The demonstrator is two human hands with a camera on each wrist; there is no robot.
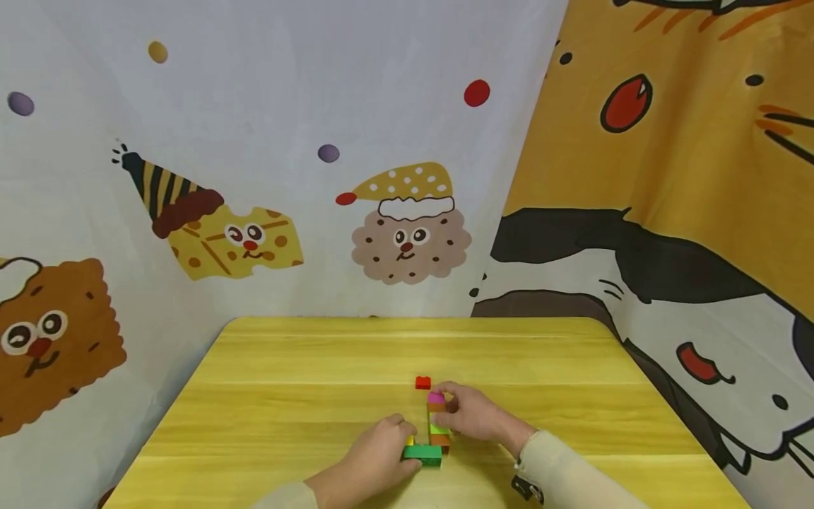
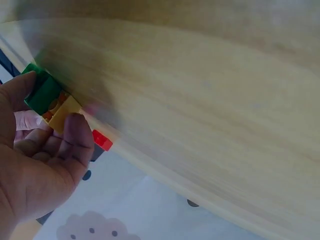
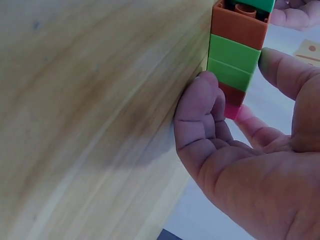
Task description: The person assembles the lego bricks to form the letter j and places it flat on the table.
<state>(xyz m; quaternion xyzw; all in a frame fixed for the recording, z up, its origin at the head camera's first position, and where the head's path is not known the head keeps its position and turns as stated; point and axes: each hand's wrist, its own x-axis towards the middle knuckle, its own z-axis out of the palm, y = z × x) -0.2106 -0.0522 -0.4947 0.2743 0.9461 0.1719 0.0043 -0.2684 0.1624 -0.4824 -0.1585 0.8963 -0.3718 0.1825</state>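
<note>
A row of joined toy building blocks lies along the table, with light green blocks (image 3: 231, 62) between two orange-brown ones (image 3: 239, 25) and a pink block (image 1: 436, 398) at its far end. Across the near end sits a dark green block (image 1: 422, 456), a yellow block (image 2: 65, 113) beside it. My left hand (image 1: 376, 454) pinches the green and yellow blocks between thumb and fingers. Gripping the row from the right, my right hand (image 1: 475, 413) has its thumb on one side and curled fingers on the other. Fingers partly hide the blocks in each view.
A separate red block (image 1: 422, 382) lies just beyond the row's far end. The wood-grain table (image 1: 286, 375) has its back edge against a cartoon-printed cloth (image 1: 254, 106). A small black object (image 1: 526, 489) hangs at the right sleeve cuff.
</note>
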